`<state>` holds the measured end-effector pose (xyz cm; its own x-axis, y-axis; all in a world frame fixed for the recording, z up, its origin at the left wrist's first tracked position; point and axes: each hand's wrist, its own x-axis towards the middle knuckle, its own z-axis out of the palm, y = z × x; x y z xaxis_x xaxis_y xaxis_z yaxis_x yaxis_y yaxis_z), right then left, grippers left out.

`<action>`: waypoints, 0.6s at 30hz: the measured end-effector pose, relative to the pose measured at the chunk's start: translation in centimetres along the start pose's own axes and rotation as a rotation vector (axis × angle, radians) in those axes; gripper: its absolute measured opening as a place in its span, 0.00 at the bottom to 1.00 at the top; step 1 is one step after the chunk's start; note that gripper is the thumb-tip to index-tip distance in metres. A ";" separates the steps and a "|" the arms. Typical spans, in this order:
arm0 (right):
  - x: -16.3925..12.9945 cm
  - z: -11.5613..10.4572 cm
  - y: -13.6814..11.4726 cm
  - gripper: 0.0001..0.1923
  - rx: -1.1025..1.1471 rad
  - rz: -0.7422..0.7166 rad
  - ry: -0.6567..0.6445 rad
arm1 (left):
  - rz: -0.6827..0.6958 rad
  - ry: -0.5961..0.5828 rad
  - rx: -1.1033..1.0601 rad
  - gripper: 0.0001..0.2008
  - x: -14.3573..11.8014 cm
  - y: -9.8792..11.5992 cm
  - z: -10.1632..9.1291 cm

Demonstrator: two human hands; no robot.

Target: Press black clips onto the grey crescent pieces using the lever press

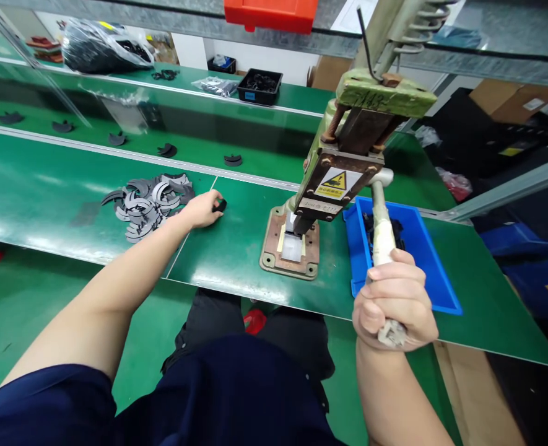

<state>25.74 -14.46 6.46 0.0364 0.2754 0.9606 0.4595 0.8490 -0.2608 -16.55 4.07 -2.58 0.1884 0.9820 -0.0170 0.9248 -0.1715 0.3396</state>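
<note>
My right hand (pixel 397 300) is wrapped round the pale, tape-covered lever handle (pixel 382 229) of a green arbor press (pixel 343 155). Beneath the ram, a light metal block (pixel 292 246) sits on the press base (pixel 269 260). To the left, my left hand (pixel 203 209) is low over the green bench, its fingers closed on a small black part (pixel 220 205). The part's shape is mostly hidden by the fingers. Beside that hand lies a heap of grey and black curved pieces (pixel 146 204).
A blue bin (pixel 422 248) with dark parts stands right of the press, behind the lever. Several curved parts (pixel 233 160) lie spaced along the strip beyond the metal rail (pixel 153 162). A black tray (pixel 260 87) sits farther back. A metal shelf (pixel 171 25) crosses above.
</note>
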 end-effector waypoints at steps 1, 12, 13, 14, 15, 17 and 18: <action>0.0 0.0 0.0 0.06 -0.009 0.003 -0.001 | 0.058 -0.011 -0.036 0.24 0.1 0.7 0.4; 0.0 -0.1 -0.4 0.06 -0.025 0.039 -0.025 | 0.337 -0.047 -0.210 0.15 -1.4 8.7 1.6; 0.0 -0.1 -0.5 0.06 -0.013 0.039 -0.029 | 0.309 -0.052 -0.296 0.13 -1.5 9.1 2.1; 0.0 -0.1 -0.5 0.06 -0.003 0.039 -0.024 | 0.269 -0.058 -0.390 0.11 -1.6 9.4 2.7; 0.0 -0.1 -0.5 0.05 0.004 0.038 -0.020 | 0.223 -0.069 -0.488 0.11 -1.6 9.6 3.4; 0.0 -0.1 -0.5 0.06 0.003 0.041 -0.021 | 0.126 -0.110 -0.672 0.15 -1.8 10.0 4.6; 0.1 -0.1 -0.5 0.07 -0.003 0.042 -0.021 | 0.086 -0.139 -0.750 0.17 -1.8 10.2 4.9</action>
<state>25.60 -14.90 6.65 0.0374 0.3203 0.9466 0.4604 0.8352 -0.3008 -5.81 0.15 -3.70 0.3348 0.9402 -0.0628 0.4427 -0.0981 0.8913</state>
